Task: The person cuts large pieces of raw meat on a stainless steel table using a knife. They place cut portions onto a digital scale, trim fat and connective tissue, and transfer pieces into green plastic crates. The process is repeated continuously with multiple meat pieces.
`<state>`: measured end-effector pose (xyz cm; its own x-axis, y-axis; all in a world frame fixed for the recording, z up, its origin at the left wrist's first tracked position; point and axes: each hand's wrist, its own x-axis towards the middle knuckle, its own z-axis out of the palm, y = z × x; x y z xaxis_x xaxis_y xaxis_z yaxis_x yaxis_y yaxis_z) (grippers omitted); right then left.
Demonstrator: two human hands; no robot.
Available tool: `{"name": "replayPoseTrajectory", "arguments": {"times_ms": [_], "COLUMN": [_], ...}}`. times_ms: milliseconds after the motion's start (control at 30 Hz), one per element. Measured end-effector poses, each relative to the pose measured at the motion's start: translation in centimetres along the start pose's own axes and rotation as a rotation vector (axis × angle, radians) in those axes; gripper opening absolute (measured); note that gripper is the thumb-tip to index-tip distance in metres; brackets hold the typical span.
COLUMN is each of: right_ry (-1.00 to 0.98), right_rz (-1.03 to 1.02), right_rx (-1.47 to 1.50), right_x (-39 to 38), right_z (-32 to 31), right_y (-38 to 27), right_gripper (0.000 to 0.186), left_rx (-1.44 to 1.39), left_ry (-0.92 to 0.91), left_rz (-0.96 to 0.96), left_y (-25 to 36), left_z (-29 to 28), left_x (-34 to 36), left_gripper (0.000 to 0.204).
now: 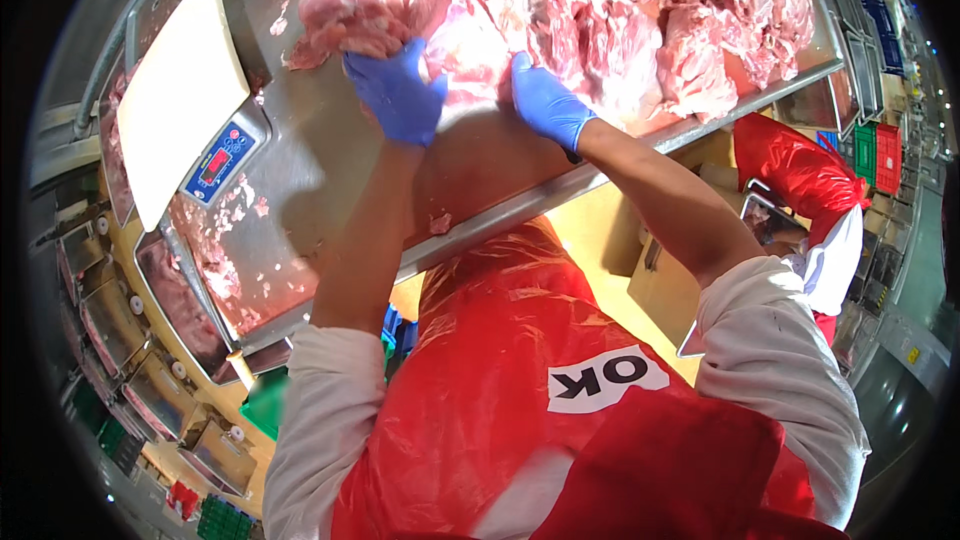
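Observation:
Both my hands wear blue gloves and work at the near edge of a large pile of raw meat (600,15). My left hand (398,92) is closed on a pale pink piece of meat (458,35), its thumb pointing right. Darker, loose meat (350,18) lies just beyond its fingers. At the right end of that piece, my right hand (550,105) is curled with the thumb uppermost against the meat. Its other fingers are hidden beneath it. A small dark thing shows under the heel of this hand; what it is I cannot tell.
A scale with a digital display (222,162) and a cream board (185,90) stand at the left. Meat scraps (235,210) litter the metal table (310,160). Its raised edge (500,212) runs before me. Another person in a red apron (800,170) is at the right.

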<state>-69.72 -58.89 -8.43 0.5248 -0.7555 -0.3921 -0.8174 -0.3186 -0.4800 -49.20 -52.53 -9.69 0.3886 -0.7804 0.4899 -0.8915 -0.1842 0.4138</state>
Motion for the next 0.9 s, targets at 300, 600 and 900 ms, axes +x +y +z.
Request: {"name": "replayPoseTrajectory", "arguments": {"times_ms": [300, 600, 900], "right_ry": [-0.171, -0.141, -0.229], "right_rz": [0.018, -0.011, -0.440], "right_rx": [-0.037, -0.245, -0.605], "right_x": [-15.1, 7.2, 3.3], "right_z": [-1.9, -11.2, -5.8], "right_y": [-1.0, -8.4, -6.0], "right_gripper": [0.029, 0.015, 0.017], "left_rx": [-0.004, -0.371, -0.291], "left_ry": [0.004, -0.064, -0.030], "left_rz": [0.187, 0.051, -0.062], "left_y": [-8.0, -5.4, -5.4], "left_z": [-1.0, -3.7, -5.5], "left_x": [2.1, 1.9, -0.2], "left_gripper": [0.036, 0.028, 0.040]}}
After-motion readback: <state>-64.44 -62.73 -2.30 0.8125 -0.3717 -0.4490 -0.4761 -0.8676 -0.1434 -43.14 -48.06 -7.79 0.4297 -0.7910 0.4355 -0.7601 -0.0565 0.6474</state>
